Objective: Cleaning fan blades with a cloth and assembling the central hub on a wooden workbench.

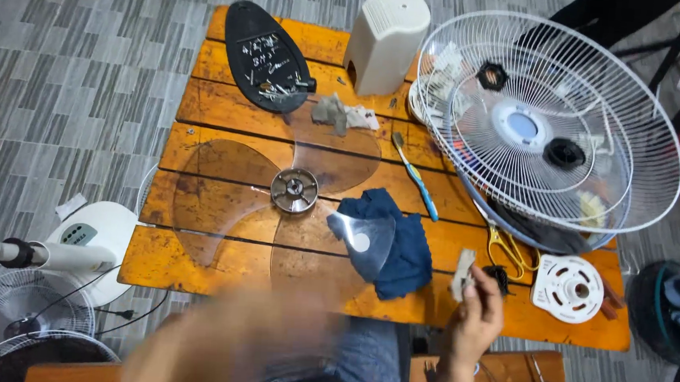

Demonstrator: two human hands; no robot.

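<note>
Right hand [474, 321] is up at the near edge of the wooden desk [227, 105], fingers [482, 290] pinched on a small grey rag scrap [462, 271]. Left hand [224, 349] is a blur low in the view, over the desk's near edge; can't tell if its fingers are clenched or loose, or whether it holds anything.

A clear fan blade [276, 203] w/ metal hub lies flat mid-desk, a dark blue cloth [407, 250] just right of it, partly under one blade tip. Blue-handled toothbrush [418, 178] lies beyond the cloth. White wire fan guard [549, 121] sits tilted at the right end, yellow scissors [509, 248] by its near rim, white round plastic disc [568, 287] just right of the hand. Far side: black oval tray of screws [265, 57], white motor cover [386, 38], crumpled rag [343, 114].
</note>
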